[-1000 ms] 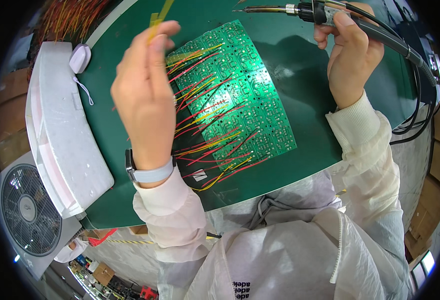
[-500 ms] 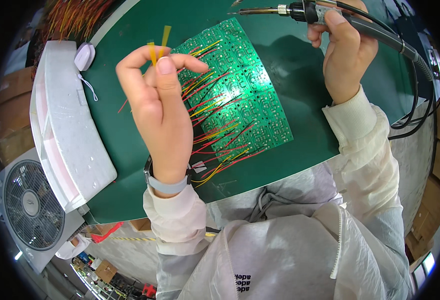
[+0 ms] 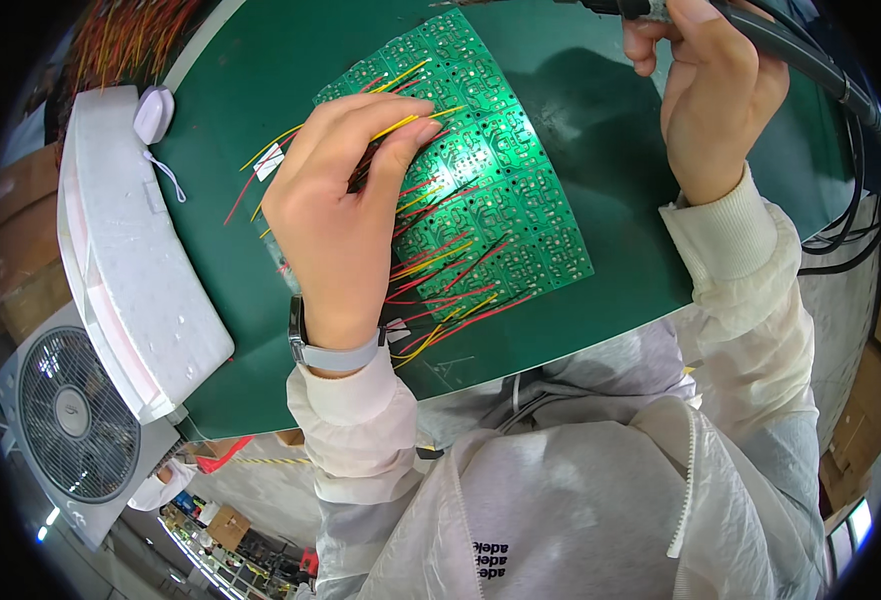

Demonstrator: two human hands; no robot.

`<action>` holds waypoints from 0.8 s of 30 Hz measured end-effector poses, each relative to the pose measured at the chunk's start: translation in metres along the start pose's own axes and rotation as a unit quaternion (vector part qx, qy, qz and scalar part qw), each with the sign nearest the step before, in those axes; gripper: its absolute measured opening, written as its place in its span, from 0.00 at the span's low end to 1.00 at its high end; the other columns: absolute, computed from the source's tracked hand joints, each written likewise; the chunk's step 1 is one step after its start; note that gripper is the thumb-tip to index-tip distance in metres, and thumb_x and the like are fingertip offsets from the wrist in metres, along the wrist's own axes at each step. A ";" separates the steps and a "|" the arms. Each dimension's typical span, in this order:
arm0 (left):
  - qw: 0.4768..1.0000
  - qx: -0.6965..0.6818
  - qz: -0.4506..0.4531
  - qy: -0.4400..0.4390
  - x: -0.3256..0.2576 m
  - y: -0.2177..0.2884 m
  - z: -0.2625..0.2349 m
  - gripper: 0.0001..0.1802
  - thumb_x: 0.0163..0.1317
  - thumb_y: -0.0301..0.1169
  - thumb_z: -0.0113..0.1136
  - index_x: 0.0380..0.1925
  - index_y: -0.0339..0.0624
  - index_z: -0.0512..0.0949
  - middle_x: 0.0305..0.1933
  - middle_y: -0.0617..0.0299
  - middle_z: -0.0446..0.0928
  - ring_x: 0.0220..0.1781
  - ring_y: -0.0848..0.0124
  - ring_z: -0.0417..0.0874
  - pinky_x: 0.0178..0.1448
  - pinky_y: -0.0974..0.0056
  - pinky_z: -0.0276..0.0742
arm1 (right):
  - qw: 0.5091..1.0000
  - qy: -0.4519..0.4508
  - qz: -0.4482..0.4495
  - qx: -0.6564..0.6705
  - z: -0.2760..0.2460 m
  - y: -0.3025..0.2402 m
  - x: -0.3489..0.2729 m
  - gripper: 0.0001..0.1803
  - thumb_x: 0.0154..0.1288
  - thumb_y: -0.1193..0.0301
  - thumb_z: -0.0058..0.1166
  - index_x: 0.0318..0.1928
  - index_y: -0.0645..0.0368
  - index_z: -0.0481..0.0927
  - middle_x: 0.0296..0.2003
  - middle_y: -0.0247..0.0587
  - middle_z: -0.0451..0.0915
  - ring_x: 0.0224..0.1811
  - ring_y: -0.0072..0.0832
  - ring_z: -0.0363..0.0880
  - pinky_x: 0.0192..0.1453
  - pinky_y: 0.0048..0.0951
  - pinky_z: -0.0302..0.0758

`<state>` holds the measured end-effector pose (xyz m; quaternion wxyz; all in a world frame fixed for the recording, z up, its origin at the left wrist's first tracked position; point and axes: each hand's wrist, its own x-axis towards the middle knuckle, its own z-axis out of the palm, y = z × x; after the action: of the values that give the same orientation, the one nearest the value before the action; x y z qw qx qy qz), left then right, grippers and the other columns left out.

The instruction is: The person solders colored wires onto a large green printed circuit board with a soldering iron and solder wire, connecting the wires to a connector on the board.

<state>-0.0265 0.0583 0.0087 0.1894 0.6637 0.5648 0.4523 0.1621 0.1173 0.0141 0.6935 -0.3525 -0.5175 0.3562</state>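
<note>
Pinching thin yellow plastic-coated wire (image 3: 396, 126) with left hand (image 3: 335, 190), right over green rectangular circuit-board panel (image 3: 532, 205) slanting lengthwise to lower right; gripping black soldering-iron handle (image 3: 785, 45) in right hand (image 3: 710, 110), well off rightward.

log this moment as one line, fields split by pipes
left hand: pinching yellow wire over green circuit board | right hand: gripping soldering iron | white block: left side of green table
</note>
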 end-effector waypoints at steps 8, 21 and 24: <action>0.996 0.086 0.005 -0.021 0.001 0.008 0.001 0.06 0.46 0.21 0.63 0.27 0.40 0.81 0.29 0.61 0.74 0.27 0.73 0.75 0.30 0.71 0.70 | 1.000 -0.002 -0.001 0.000 0.000 0.001 0.000 0.09 0.53 0.67 0.49 0.27 0.60 0.67 0.17 0.35 0.69 0.14 0.19 0.68 0.17 0.17 0.63; 0.992 0.120 0.029 -0.021 0.001 0.004 0.004 0.06 0.45 0.20 0.62 0.24 0.39 0.76 0.22 0.65 0.70 0.20 0.77 0.68 0.24 0.73 0.64 | 0.999 0.008 -0.013 -0.040 -0.006 -0.006 -0.006 0.15 0.56 0.64 0.53 0.30 0.63 0.66 0.17 0.37 0.70 0.15 0.19 0.68 0.18 0.17 0.65; 0.995 0.087 0.026 -0.027 0.001 -0.001 0.008 0.06 0.45 0.20 0.63 0.24 0.39 0.76 0.22 0.65 0.71 0.20 0.77 0.69 0.25 0.72 0.66 | 0.994 -0.084 -0.003 -0.074 -0.034 -0.010 -0.020 0.14 0.56 0.71 0.44 0.39 0.72 0.69 0.25 0.50 0.73 0.19 0.29 0.68 0.21 0.24 0.64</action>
<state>-0.0210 0.0617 0.0045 0.1337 0.7043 0.5792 0.3881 0.1917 0.0913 0.0061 0.6207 -0.3701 -0.5997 0.3437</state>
